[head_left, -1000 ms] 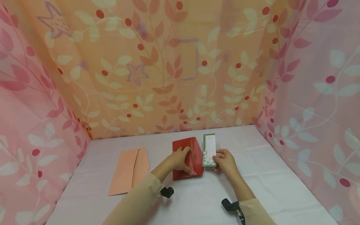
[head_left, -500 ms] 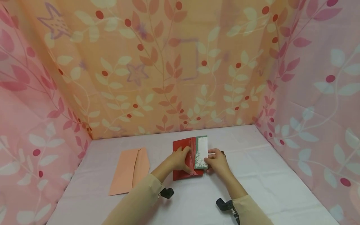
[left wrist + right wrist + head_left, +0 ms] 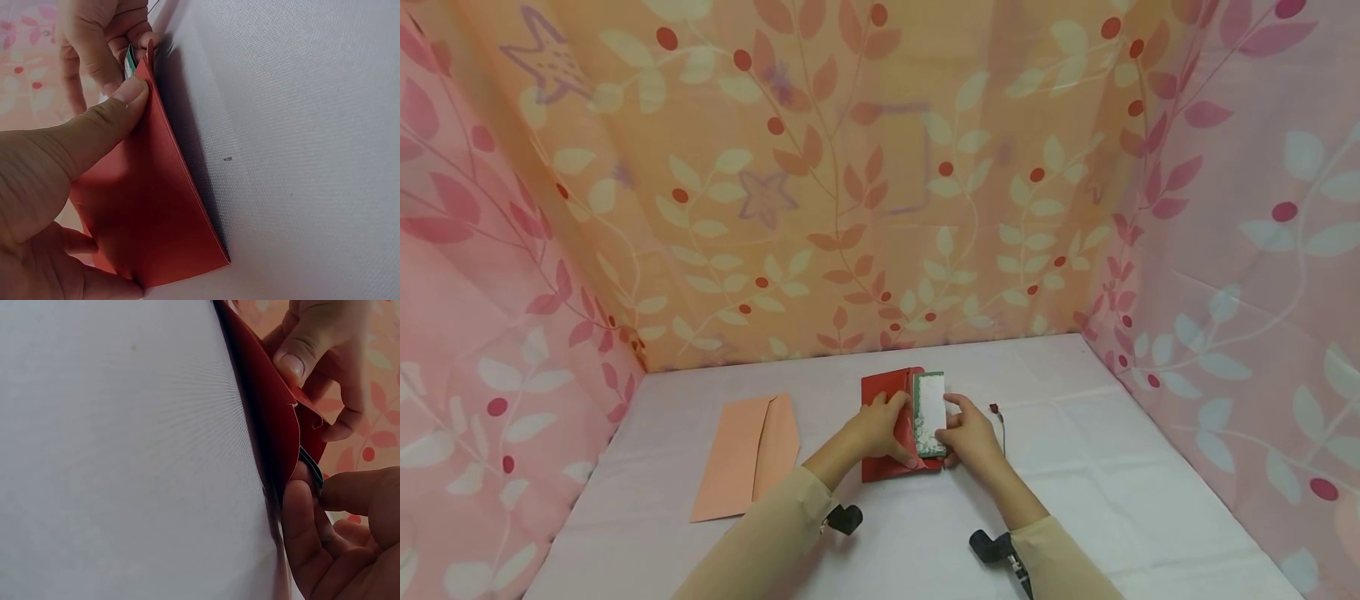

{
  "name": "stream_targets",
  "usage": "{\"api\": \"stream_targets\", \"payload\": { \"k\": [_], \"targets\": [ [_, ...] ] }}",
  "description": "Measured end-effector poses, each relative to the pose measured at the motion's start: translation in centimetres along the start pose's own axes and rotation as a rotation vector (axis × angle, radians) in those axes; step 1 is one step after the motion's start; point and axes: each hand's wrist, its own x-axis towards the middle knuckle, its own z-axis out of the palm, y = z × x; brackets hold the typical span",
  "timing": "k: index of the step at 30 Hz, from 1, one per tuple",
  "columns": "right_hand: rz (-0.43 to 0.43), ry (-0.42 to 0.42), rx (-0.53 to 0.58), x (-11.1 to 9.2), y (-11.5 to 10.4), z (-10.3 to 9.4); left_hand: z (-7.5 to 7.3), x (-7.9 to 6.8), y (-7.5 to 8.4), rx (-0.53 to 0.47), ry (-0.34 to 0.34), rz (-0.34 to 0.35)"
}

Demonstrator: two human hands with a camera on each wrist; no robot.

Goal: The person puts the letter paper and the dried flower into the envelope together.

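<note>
A red envelope (image 3: pixel 883 383) lies mid-table with its flap to the right. My left hand (image 3: pixel 880 425) spans it and grips it, thumb at the near edge of its mouth in the left wrist view. A narrow white card (image 3: pixel 931 408) with a green floral border stands partly over the flap, its left edge at the envelope's mouth. My right hand (image 3: pixel 970 433) pinches the card's right side between thumb and fingers. In the right wrist view the card's dark green edge (image 3: pixel 312 467) shows between the red paper and the fingers; how far it sits inside is hidden.
A peach envelope (image 3: pixel 741 454) lies to the left, flap to the right. A small dark red piece on a thin cord (image 3: pixel 997 409) lies right of my right hand. Patterned curtains (image 3: pixel 850 208) enclose the white-covered table (image 3: pixel 647 467) at the back and sides.
My right hand has carried the card leftward and slightly nearer, from beside the flap to the red envelope's mouth. The small red piece on the cord has come into view. My left hand stays put.
</note>
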Motion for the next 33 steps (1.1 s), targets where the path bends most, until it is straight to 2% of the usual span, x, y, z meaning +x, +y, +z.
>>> {"api": "stream_targets", "payload": {
  "k": [19, 33],
  "targets": [
    [-0.027, -0.039, -0.155, 0.8, -0.9, 0.7, 0.2, 0.4, -1.0, 0.003, 0.026, 0.047],
    [-0.039, -0.096, -0.165, 1.7, -0.6, 0.7, -0.4, 0.2, -0.8, -0.017, -0.013, 0.055]
  ]
}}
